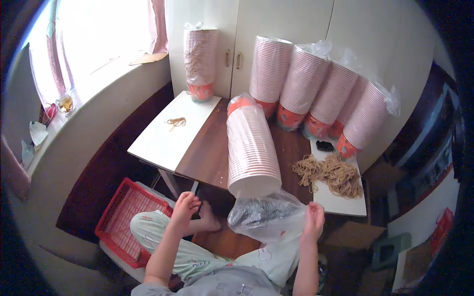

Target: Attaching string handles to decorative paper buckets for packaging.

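Rubber bands (330, 173) lie right of the cup stack (252, 150) on the table (210, 148).

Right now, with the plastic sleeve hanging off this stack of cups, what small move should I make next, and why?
Probably bring the left hand over to the plastic sleeve. Only the right hand touches it, and it hangs loose past the open end of the lying cup stack, so a second grip would likely steady it.

My left hand (185, 206) hung loose, fingers half curled, forearm angled up from lower edge. My right hand (313, 218) raised, fingers pinched, forearm near vertical.
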### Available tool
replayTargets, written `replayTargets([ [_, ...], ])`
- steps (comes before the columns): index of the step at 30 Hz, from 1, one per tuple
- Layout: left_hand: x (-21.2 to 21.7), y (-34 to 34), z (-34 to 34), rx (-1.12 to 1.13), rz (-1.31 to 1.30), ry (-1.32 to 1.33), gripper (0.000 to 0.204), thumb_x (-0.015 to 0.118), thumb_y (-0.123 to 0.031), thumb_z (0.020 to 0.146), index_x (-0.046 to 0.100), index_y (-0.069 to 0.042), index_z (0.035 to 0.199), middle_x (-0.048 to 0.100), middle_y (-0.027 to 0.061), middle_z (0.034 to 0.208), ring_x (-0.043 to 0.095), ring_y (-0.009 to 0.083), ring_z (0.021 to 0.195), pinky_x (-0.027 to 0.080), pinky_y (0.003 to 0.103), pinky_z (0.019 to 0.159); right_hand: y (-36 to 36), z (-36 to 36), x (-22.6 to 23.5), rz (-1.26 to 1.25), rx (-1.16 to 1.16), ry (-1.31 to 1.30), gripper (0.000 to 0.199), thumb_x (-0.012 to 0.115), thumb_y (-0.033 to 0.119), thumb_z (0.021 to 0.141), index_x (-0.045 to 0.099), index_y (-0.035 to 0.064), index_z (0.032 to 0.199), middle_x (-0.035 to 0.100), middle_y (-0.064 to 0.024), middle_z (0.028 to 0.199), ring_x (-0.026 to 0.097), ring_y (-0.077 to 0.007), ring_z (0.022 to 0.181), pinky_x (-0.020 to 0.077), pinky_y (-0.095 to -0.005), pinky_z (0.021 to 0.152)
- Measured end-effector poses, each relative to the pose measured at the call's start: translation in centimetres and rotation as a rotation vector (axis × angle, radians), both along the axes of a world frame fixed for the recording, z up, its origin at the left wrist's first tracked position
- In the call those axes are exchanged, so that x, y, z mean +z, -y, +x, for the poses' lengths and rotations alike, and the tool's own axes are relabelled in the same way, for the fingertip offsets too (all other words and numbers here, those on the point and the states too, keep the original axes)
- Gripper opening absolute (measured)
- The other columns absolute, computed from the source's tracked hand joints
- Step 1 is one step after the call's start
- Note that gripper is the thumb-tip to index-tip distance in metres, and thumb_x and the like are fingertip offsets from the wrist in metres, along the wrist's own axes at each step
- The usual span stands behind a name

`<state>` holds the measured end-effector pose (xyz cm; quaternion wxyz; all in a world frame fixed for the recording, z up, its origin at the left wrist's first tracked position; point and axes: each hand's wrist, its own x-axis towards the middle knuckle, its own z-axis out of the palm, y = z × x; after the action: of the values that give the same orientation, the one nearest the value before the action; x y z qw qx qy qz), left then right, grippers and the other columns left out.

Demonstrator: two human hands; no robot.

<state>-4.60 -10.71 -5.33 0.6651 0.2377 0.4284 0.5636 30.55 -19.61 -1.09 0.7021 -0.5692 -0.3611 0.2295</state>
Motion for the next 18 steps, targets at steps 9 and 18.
replayTargets([
  [9,-2.0,-12.0,6.0,-0.443,-0.156,0.045,0.061,0.042,-0.047,0.084,0.032,-0.003,0.125,0.035,0.0143,0.13,0.035,0.0255,0.118,0.032,0.04,0.093,-13.6,-1.4,3.3,-0.535,0.689,-0.2,0.061,0.046,0.042,0.085,0.016,0.0204,0.133,0.036,-0.0088,0.126,0.039,-0.0227,0.11,0.0384,-0.0405,0.082],
  [18,0.6,-28.6,9.7,-0.089,0.236,-0.573,0.058,0.041,-0.039,0.086,0.034,0.002,0.125,0.037,0.0192,0.128,0.033,0.0279,0.121,0.029,0.035,0.097,-7.1,-4.6,3.5,0.002,0.191,0.179,0.066,0.056,0.022,0.073,0.026,-0.0002,0.127,0.035,-0.014,0.126,0.037,-0.0244,0.111,0.0267,-0.0356,0.096],
])
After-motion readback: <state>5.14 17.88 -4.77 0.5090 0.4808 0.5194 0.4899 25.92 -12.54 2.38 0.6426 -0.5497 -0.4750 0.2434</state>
